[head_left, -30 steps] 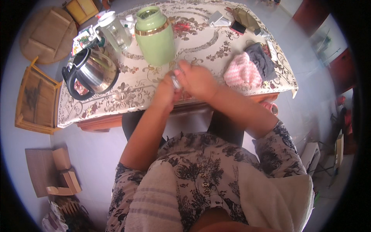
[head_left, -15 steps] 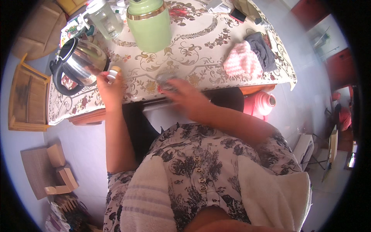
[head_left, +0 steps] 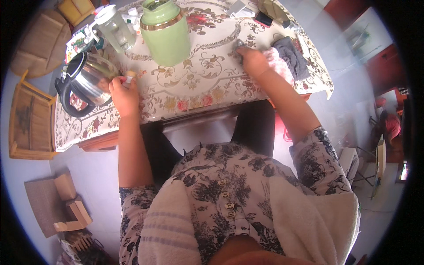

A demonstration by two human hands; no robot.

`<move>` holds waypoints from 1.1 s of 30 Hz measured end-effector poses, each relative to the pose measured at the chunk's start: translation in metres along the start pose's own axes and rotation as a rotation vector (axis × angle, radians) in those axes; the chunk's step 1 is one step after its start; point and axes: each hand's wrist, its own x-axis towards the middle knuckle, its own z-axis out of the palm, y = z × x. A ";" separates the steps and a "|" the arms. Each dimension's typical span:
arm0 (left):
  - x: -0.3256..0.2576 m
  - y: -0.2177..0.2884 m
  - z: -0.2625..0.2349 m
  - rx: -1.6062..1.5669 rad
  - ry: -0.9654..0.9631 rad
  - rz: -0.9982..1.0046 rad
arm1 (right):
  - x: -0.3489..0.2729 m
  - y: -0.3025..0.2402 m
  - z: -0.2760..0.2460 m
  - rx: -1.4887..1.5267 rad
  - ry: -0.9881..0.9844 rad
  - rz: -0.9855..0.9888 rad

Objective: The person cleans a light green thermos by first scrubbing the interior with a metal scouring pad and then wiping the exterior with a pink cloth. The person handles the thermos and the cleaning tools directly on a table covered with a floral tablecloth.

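My left hand [head_left: 124, 97] is closed on a small white stopper [head_left: 128, 80] with a tan, cork-coloured top, held just right of the steel kettle [head_left: 95, 73] with the black handle. Farther right, my right hand [head_left: 255, 62] reaches over the flowered tablecloth [head_left: 194, 79]. Its fingers close around a small dark grey thing [head_left: 240, 43] whose kind I cannot make out. Beside that hand lies a pink and white cloth [head_left: 282, 70], partly hidden by it, with a dark grey cloth [head_left: 292, 55] against it. The green vacuum flask [head_left: 165, 42] stands upright between my hands, its top uncovered.
A clear pitcher [head_left: 115, 31] with a white lid stands behind the kettle. A dark phone-like object [head_left: 263, 19] and a white box [head_left: 240, 9] lie toward the far right. Wooden chair parts [head_left: 33, 117] are left of the table, and cardboard pieces [head_left: 66, 201] lie on the floor.
My right hand has moved right and away from me, from the table's front edge to the pink cloth, carrying the grey thing. My left hand still holds the stopper near the kettle.
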 end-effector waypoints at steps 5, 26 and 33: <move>-0.011 0.005 0.002 0.007 0.076 0.083 | 0.020 0.017 -0.043 0.567 0.413 0.246; 0.138 0.144 0.007 -0.568 -0.666 0.107 | -0.022 0.037 -0.050 1.437 0.263 0.533; 0.141 0.136 0.016 -0.657 -0.614 0.059 | -0.029 0.021 -0.062 1.724 0.300 0.769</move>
